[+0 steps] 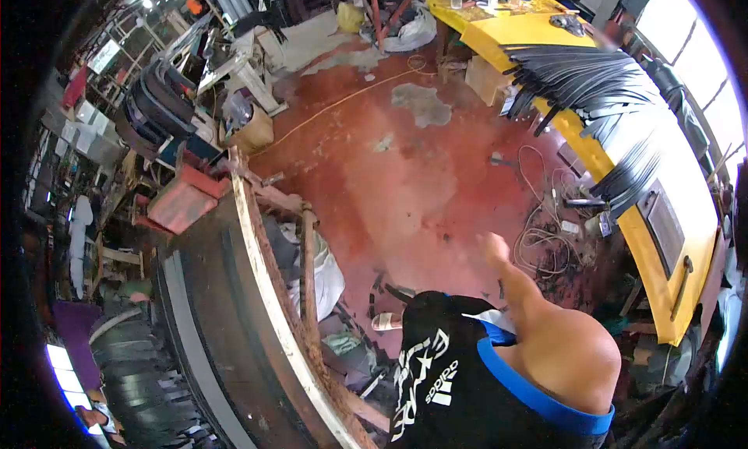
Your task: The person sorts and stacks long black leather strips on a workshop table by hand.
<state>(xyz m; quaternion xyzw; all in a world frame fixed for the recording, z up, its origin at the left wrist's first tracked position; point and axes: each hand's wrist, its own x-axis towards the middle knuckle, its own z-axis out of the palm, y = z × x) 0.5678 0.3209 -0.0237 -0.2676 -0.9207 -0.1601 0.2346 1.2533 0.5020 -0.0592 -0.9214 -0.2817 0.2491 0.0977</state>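
Note:
My right hand hangs in front of me over the red floor, at the end of my bare arm. It is small and smeared, so its fingers do not show clearly, and I see no object in it. Nearest to it in the view are pale looped cords and a white power strip on the floor. My left hand is out of view; my black shirt with blue trim fills the bottom middle.
On the right, a yellow-covered table bears many black strips, a dark flat plate and a hammer. A wooden-edged bench with long dark strips stands at left, beside a red stool. A cardboard box lies beyond.

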